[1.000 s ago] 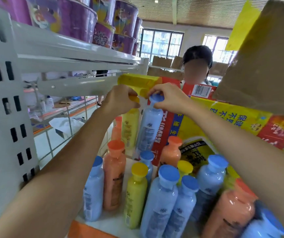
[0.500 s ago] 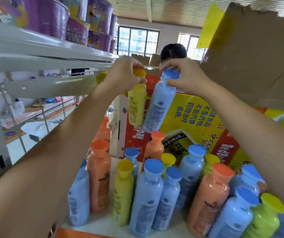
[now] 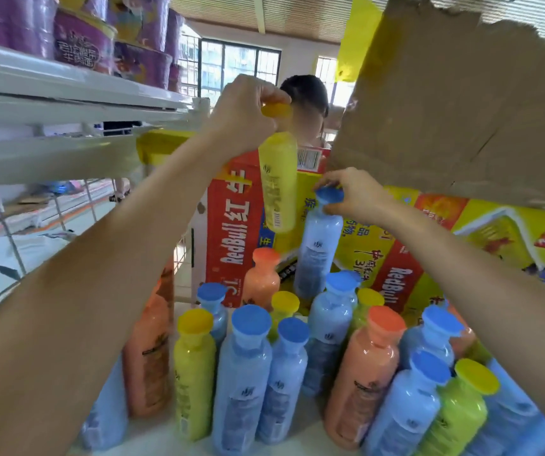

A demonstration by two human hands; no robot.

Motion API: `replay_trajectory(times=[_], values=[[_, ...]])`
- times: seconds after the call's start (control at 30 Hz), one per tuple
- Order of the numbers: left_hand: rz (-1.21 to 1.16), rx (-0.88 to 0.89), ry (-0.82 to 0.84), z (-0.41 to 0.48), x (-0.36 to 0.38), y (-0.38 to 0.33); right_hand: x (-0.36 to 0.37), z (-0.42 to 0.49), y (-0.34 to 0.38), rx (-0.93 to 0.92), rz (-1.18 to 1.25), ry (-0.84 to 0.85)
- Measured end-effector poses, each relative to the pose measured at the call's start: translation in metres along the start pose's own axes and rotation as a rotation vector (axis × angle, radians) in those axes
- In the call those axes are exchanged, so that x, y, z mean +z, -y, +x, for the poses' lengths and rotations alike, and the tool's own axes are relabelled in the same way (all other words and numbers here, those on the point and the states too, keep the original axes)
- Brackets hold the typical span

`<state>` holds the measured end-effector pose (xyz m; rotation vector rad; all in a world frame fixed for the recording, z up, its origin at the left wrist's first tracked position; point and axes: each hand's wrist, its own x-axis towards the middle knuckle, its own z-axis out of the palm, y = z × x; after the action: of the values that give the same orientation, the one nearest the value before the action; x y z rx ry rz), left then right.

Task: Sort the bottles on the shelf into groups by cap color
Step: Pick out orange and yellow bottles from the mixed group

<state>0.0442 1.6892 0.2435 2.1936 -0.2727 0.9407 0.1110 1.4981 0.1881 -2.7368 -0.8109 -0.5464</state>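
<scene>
On the shelf (image 3: 152,434) the mixed bottles (image 3: 248,373) stand crowded. Your left hand (image 3: 241,116) pinches the yellow bottle (image 3: 277,182) by its cap, hanging free at twelve o'clock. Your right hand (image 3: 356,195) pinches the cap of the blue bottle (image 3: 320,245), low at one o'clock against the carton (image 3: 231,232). You seem to be mid-regrouping; next, each bottle needs a gap among its own colour

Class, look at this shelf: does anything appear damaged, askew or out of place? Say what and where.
The cardboard sheet at upper right has a ragged, torn top edge. Front right, a green bottle with a yellow cap stands among blue-capped ones.
</scene>
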Motion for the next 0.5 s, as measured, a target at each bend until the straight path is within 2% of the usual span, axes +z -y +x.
replay_trajectory(times=[0.2, 0.5], values=[[-0.033, 0.006, 0.043, 0.007, 0.021, -0.008, 0.030, -0.003, -0.021, 0.005, 0.048, 0.153], [-0.020, -0.025, 0.033, 0.010, 0.042, -0.006, 0.065, 0.002, -0.039, -0.018, 0.029, 0.292]])
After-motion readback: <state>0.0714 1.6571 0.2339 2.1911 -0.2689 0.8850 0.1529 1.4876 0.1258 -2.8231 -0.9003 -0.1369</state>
